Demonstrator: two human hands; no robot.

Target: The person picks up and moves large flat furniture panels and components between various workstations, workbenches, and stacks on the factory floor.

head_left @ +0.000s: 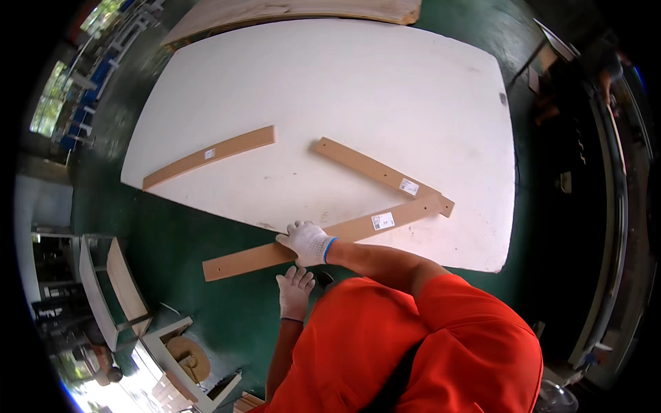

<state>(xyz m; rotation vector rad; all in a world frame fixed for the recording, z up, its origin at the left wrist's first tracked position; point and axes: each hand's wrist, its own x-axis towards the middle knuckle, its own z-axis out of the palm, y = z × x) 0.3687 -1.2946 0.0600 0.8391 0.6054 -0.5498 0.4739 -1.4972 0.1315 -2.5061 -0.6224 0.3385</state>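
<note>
A long brown board point(358, 228) with a white label and a hole near each end slants across the front edge of the white tabletop point(310, 82). Its left end juts out over the green floor. The right end overlaps a second brown board point(361, 163), also labelled. My right hand point(308, 244), in a white knit glove with a blue cuff, grips the first board near its middle, its fingers across the top. Just below that board, my left hand point(295, 294), gloved too, has its fingers spread and holds nothing. A third labelled board point(206, 157) lies at the tabletop's left side.
Behind the white tabletop stands another pale wooden surface point(289, 12). At the lower left are a rack with pale panels point(124, 286) and a white-framed unit with a round brown disc point(189, 358). Along the right runs a long dark bench point(585, 206).
</note>
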